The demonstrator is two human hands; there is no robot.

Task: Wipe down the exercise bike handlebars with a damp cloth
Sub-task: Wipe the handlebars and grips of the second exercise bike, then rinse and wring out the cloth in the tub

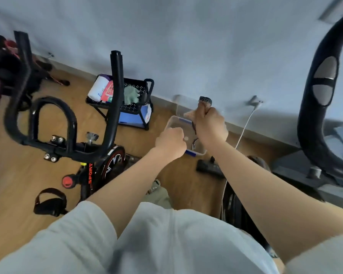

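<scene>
both forearms reach out from pale short sleeves, over a clear plastic tub (pixel 171 120) on the wood floor. right hand (pixel 210 125) is fisted high, fingers clamped on a twisted cloth (pixel 203 103) with a black-and-white patterned end poking out the top. left hand (pixel 171 142) is fisted lower; looks like it grips the lower end of the same cloth, but blur hides the join. a patterned tail (pixel 194 143) dangles over the tub. step in hand, by my read: wringing. do it well: twist the fists opposite ways, stay over the tub so drips land inside, stop at damp, not dripping. handlebars (pixel 53 119) of the exercise bike (pixel 109 163) sit well apart to the left, untouched. black cart (pixel 147 91) stands by the wall behind.
</scene>
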